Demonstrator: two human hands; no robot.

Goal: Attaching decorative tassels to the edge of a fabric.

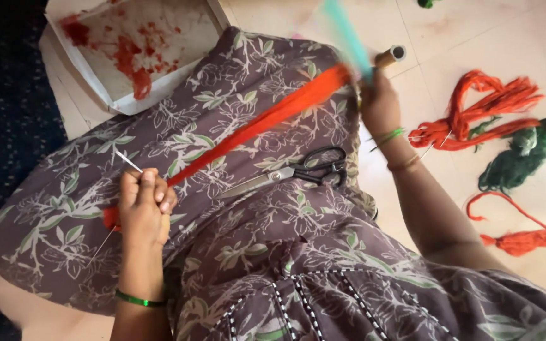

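A long bundle of orange-red yarn (254,129) stretches taut across my lap between both hands. My left hand (143,205) is closed on its near end, with a thin white thread (127,160) sticking out above the fingers. My right hand (380,104) grips the far end together with a wooden stick (389,57) and a blurred teal strip (349,38). A pair of black-handled scissors (298,172) lies on my patterned dress, between the two hands.
On the tiled floor at the right lie loose orange yarn skeins (481,113), a dark green skein (516,161) and another orange bundle (529,239). A white cardboard tray stained red (127,44) sits at the upper left. Dark carpet (1,95) borders the left side.
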